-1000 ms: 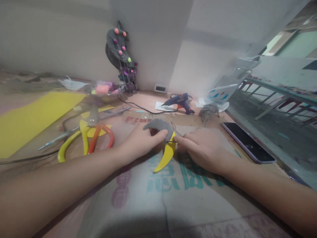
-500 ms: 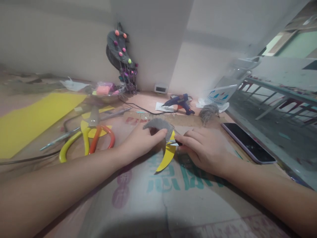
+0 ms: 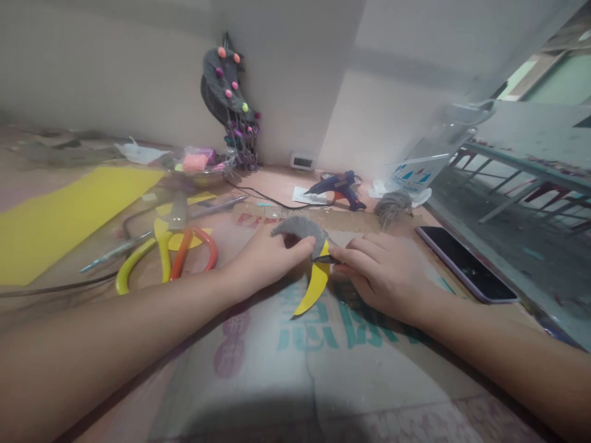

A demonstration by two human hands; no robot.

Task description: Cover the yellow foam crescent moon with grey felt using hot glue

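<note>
A crescent of yellow card [image 3: 315,289] is partly wrapped in grey yarn [image 3: 298,227]. My left hand [image 3: 272,252] grips its wrapped upper part, thumb on top and fingers underneath. The bare yellow tip points down and towards me. My right hand [image 3: 378,271] is closed at the crescent's right edge, where the wrapping ends. Between its thumb and forefinger is a small dark pointed thing [image 3: 325,259], lying across the yellow card; its exact kind is unclear. The tips of several fingers are hidden.
Pliers [image 3: 178,215] with yellow and orange handles and a yellow sheet [image 3: 78,215] lie left. A glue gun [image 3: 339,187], a yarn ball [image 3: 392,208] and a phone [image 3: 466,264] lie beyond and right. A decorated grey crescent [image 3: 221,80] leans against the wall.
The pointed thing at my right fingers has turned from pale and shiny to dark, now lying flatter across the card. Both hands keep their hold; the whole view has shifted slightly.
</note>
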